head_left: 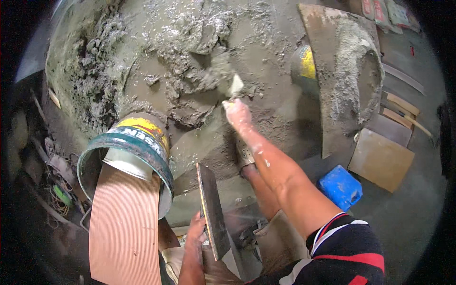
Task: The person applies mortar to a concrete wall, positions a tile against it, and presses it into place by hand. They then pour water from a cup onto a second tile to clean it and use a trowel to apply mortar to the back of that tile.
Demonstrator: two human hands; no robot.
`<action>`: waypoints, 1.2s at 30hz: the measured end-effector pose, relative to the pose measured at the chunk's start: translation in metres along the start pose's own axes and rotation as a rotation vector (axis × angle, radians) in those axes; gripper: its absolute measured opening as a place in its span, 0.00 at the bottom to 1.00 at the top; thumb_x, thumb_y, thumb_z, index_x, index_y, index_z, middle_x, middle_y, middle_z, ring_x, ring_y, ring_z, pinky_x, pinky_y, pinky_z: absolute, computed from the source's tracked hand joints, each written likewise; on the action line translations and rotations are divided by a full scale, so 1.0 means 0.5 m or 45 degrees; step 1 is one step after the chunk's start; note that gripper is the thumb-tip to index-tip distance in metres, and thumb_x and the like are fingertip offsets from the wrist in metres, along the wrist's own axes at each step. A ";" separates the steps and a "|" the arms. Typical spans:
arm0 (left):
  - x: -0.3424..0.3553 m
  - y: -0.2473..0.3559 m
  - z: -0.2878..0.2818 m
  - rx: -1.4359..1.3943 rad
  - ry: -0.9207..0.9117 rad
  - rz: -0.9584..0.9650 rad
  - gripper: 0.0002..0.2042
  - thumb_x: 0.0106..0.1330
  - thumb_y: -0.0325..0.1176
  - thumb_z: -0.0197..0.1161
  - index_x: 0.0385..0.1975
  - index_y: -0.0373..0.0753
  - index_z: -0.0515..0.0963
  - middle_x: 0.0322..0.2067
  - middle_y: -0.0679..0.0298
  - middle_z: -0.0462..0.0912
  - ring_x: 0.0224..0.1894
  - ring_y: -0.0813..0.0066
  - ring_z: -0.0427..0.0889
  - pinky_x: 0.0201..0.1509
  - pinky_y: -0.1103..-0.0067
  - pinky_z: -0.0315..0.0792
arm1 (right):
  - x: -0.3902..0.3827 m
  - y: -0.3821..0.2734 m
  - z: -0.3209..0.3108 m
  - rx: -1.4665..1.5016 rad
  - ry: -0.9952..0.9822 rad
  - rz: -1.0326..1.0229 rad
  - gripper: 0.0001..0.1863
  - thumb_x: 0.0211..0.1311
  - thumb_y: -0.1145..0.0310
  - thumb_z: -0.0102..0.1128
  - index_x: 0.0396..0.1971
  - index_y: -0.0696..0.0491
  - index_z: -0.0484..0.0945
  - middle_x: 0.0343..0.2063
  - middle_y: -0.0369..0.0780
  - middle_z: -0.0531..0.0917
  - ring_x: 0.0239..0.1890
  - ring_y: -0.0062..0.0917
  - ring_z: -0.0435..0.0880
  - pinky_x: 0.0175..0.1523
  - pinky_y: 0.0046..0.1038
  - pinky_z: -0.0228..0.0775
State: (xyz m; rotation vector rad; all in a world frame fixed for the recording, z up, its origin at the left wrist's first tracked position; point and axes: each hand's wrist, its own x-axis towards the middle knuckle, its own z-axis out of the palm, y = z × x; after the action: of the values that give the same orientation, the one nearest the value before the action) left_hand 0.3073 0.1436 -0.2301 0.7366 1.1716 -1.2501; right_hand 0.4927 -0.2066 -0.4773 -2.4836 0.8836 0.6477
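My right hand [236, 113] is closed around the handle of a trowel [235, 86], reaching forward over a wide bed of wet grey mortar [190, 71]. The trowel's blade is at the wet heap, and part of it blends into the mortar. Close to my body, my left hand [196, 229] grips a plastering float [213, 211] from its left side. The float's flat dark board stands nearly on edge, tilted, with its grip mostly hidden behind my fingers. Grey splashes mark my right forearm.
At left, a green-rimmed bucket [164, 166] holds a pink ribbed sheet [124, 228] and a white container [127, 161]. A mortar-smeared board [327, 71] leans over another bucket [304, 66] at right. Nearby are a blue jerrycan [339, 187], a flat tan panel [381, 159] and bags [380, 14].
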 end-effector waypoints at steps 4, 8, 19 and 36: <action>-0.052 0.011 -0.011 0.040 0.140 -0.006 0.15 0.64 0.23 0.59 0.51 0.32 0.77 0.39 0.61 0.85 0.36 0.73 0.84 0.42 0.74 0.80 | -0.114 -0.055 -0.069 -0.148 -0.141 -0.198 0.23 0.67 0.47 0.58 0.38 0.55 0.75 0.32 0.52 0.85 0.37 0.51 0.85 0.41 0.48 0.77; -0.028 0.025 -0.004 0.043 0.114 0.025 0.15 0.64 0.24 0.61 0.51 0.31 0.76 0.39 0.60 0.85 0.37 0.72 0.85 0.42 0.74 0.81 | -0.075 0.042 -0.150 -0.116 0.055 0.065 0.21 0.68 0.48 0.57 0.38 0.55 0.73 0.31 0.52 0.84 0.35 0.52 0.84 0.38 0.49 0.76; 0.008 0.020 0.005 -0.050 0.012 0.028 0.15 0.69 0.24 0.58 0.55 0.33 0.75 0.43 0.58 0.85 0.40 0.69 0.86 0.46 0.72 0.83 | 0.043 0.046 -0.033 -0.077 0.289 0.323 0.19 0.67 0.52 0.59 0.43 0.53 0.71 0.32 0.51 0.85 0.39 0.49 0.86 0.45 0.48 0.79; -0.017 0.067 0.016 0.035 0.107 -0.095 0.14 0.70 0.23 0.56 0.54 0.34 0.76 0.44 0.57 0.85 0.41 0.66 0.86 0.47 0.70 0.83 | -0.257 0.410 0.039 1.446 0.397 1.348 0.10 0.65 0.62 0.62 0.32 0.53 0.74 0.17 0.33 0.72 0.16 0.22 0.74 0.19 0.31 0.68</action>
State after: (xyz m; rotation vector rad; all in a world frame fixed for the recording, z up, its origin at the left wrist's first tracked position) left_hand 0.3422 0.1463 -0.2256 0.7784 1.2621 -1.3103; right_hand 0.2618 -0.2809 -0.4693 -0.9930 1.9722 -0.0568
